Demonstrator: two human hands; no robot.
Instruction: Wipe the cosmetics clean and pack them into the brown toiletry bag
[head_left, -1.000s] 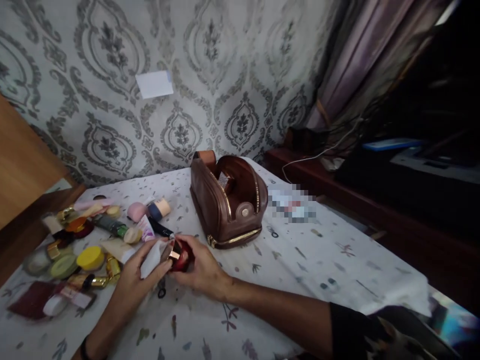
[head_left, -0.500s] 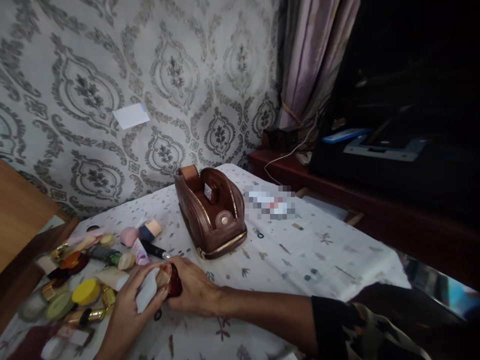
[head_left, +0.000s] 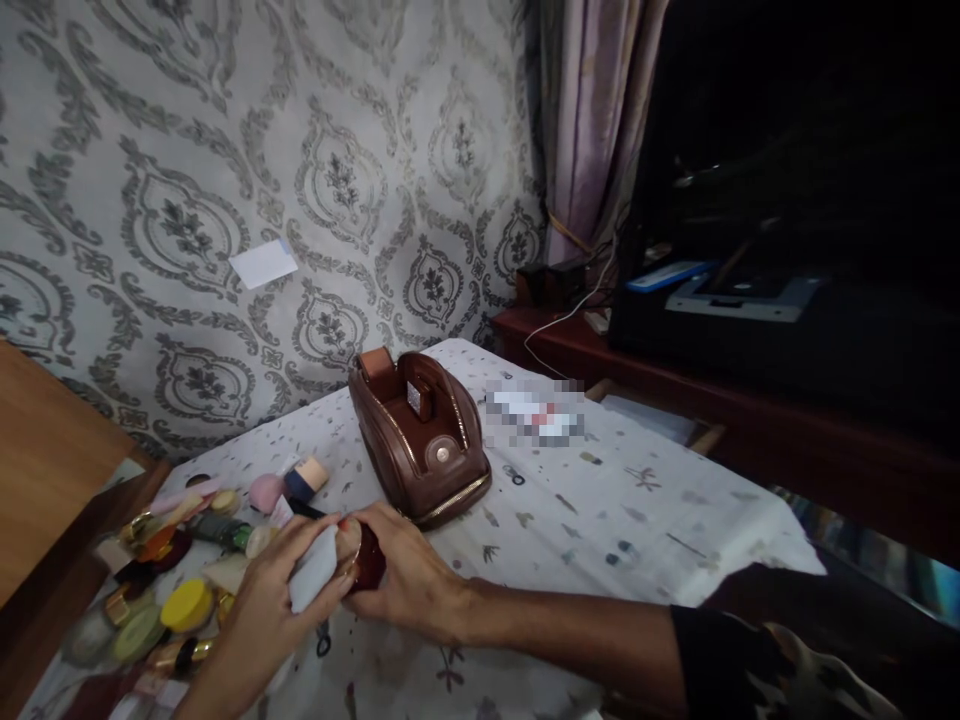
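My left hand [head_left: 266, 600] is closed on a pale, flat, rounded-edged piece [head_left: 313, 570], its thumb and fingertips toward the right. Closed beside it, my right hand [head_left: 412, 580] grips a glossy dark red-brown rounded item [head_left: 370, 560]. Between the hands shows a beige part; whether it belongs to either item I cannot tell. Just beyond them stands a brown leather toiletry bag [head_left: 390, 455], unzipped along the top, with a small brown item [head_left: 420, 399] bearing a silvery square inside. A navy-and-beige bottle [head_left: 306, 478] and pink makeup sponge [head_left: 266, 492] lie left of the bag.
Several cosmetics are spread at the left, among them a yellow-lidded jar [head_left: 187, 605] and a green tube [head_left: 217, 532]. A patterned white cloth [head_left: 570, 520] covers the table. A dark red cabinet [head_left: 547, 340] stands behind to the right, near a partly open drawer [head_left: 652, 418].
My hands have shifted slightly right, nearer the bag, still gripping the same items. The view has tilted a little, and the bag has stayed in place on the cloth.
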